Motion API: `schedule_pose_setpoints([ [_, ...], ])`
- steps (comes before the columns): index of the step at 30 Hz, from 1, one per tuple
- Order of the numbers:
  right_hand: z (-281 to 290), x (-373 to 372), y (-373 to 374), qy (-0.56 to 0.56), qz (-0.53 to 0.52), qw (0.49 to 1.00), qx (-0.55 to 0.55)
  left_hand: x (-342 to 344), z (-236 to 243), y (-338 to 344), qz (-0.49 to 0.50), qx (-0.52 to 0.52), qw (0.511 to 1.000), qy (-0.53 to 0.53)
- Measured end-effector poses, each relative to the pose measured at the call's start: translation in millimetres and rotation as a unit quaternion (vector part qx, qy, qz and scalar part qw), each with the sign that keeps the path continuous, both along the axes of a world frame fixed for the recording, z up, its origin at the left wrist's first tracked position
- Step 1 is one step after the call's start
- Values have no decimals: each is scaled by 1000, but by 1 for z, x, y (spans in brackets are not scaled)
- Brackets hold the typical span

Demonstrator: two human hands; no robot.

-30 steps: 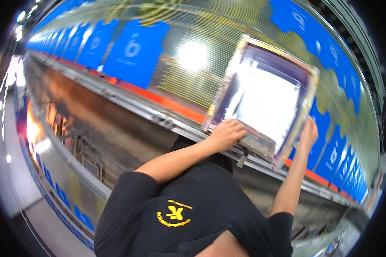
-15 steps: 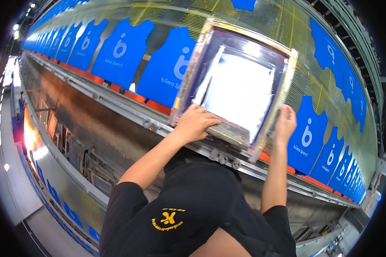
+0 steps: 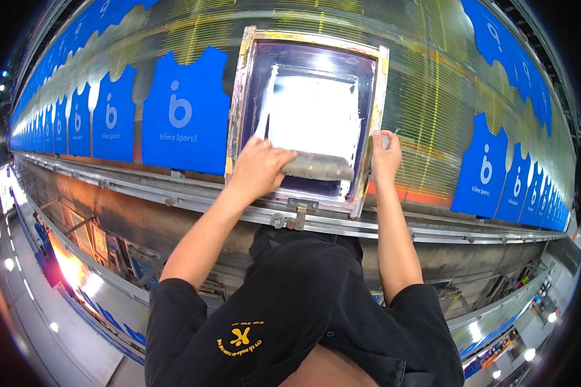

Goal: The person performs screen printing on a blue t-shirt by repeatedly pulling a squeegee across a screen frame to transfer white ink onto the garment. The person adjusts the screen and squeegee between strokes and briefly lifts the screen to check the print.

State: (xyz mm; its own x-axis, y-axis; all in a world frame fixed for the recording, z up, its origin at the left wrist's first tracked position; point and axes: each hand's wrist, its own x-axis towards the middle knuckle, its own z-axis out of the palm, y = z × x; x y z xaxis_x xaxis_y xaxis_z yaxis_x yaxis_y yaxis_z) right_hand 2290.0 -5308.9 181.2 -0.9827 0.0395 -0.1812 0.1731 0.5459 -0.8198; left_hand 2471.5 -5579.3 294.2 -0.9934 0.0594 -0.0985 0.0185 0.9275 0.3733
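A screen-printing frame [image 3: 381, 84] with a worn, ink-stained border lies on the long table in front of me. White ink [image 3: 313, 113] covers the middle of its mesh. My left hand [image 3: 259, 169] is closed round the left end of a broad squeegee [image 3: 323, 166], which rests across the near part of the mesh. At the frame's right side, my right hand [image 3: 386, 158] has its fingers curled in against the border. Whatever lies under the frame is hidden.
Blue vest-shaped fabric pieces [image 3: 184, 116] with pale prints line the table on both sides; more lie along its far edge. A metal rail [image 3: 419, 232] runs along the near edge, with a metal bracket [image 3: 301, 216] by the frame. Other frames [image 3: 100, 238] stand below, left.
The frame has gone from tilted to nearly square with the rail, and sits further left in view. The squeegee has moved off the near border onto the mesh. Both hands moved with them.
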Motion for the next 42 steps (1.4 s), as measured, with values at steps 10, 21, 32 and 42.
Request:
schedule_pose_setpoints([
  [10, 6, 1, -4, -50, 1, 998, 25, -200, -21, -97, -22, -21, 999, -8],
  [21, 65, -130, -132, 293, 358, 871, 166, -227, -25, -101, 28, -74, 995, -64],
  [32, 53, 60, -51, 245, 404, 866, 165, -34, -37, -15, 26, -26, 998, -58],
  [42, 80, 174, 19, 187, 472, 850, 138, 107, -15, 65, 49, -18, 999, 7],
])
